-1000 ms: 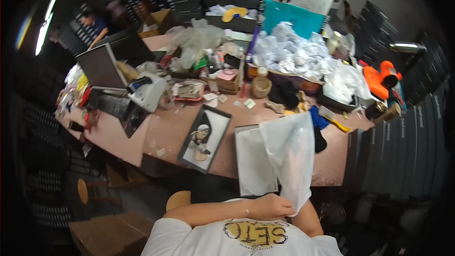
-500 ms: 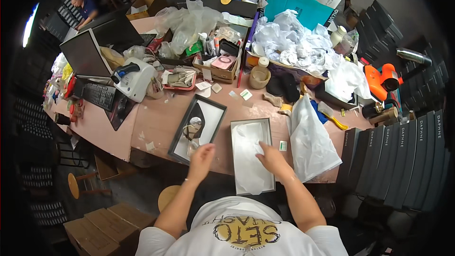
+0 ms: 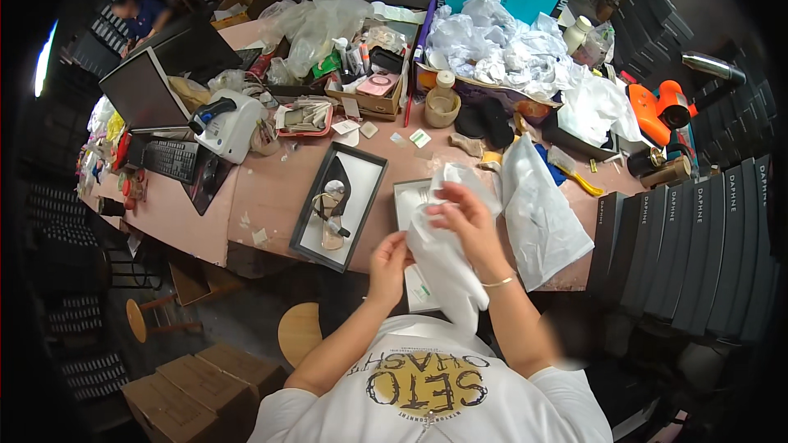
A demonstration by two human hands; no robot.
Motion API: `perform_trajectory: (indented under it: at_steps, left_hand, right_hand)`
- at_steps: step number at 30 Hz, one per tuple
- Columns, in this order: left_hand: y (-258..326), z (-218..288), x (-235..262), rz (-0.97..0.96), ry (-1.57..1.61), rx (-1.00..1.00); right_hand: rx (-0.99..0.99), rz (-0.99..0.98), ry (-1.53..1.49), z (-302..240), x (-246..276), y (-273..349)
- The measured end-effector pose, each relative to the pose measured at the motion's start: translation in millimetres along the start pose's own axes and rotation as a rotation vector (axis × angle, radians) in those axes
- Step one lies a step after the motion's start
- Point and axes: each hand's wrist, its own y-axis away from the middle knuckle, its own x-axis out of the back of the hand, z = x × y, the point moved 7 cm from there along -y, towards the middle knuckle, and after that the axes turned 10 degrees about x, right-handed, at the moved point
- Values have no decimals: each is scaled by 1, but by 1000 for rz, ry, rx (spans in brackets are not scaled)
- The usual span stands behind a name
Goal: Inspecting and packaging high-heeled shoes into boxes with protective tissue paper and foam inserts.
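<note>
A sheet of white tissue paper (image 3: pixel 447 267) is lifted above a grey-rimmed white box (image 3: pixel 423 299), hiding much of it. My left hand (image 3: pixel 389 269) pinches the paper's left edge, fingers closed. Higher up, my right hand (image 3: pixel 469 226) has its fingers curled on the paper's upper part. Inside the box shows a small white card with green print (image 3: pixel 421 289). To the left lies another open grey box (image 3: pixel 308 234), slightly tilted on the table, holding a shoe (image 3: pixel 332 213) with a dark strap and a pale sole.
A large white paper sheet (image 3: pixel 538 221) lies right of my right hand. Farther back stand a carton of crumpled white paper (image 3: pixel 501 49), a jar (image 3: pixel 442 105) and a yellow-handled brush (image 3: pixel 579 179). Dark shoeboxes (image 3: pixel 681 254) line the right side; a keyboard (image 3: pixel 168 158) sits left.
Both hands have taken hold of the tissue paper and raised it out of the box near me, uncovering the card inside. The box with the shoe now sits more squarely in view.
</note>
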Motion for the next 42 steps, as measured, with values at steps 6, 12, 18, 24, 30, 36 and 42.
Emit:
perform_trajectory:
  at_steps: [6, 12, 18, 24, 30, 36, 42]
  left_hand:
    - [9, -31, -5, -160, 202, 524]
    - [13, -7, 48, 4, -83, 236]
    - [24, 36, 65, -182, -374, 86]
    - [94, 128, 55, 241, -789, -315]
    - [100, 84, 126, 346, 243, -169]
    - [179, 126, 275, 822, 358, -547]
    - [178, 202, 219, 969, -330, -735]
  right_hand:
    - [-253, -226, 299, 68, 18, 100]
    - [4, -113, 524, 27, 33, 98]
    - [-309, -212, 62, 44, 29, 46]
    - [434, -400, 619, 7, -92, 49]
    - [19, -766, 351, 58, -144, 83]
    - [-123, -564, 573, 131, -107, -11]
    - [-38, -484, 1020, 237, -171, -47]
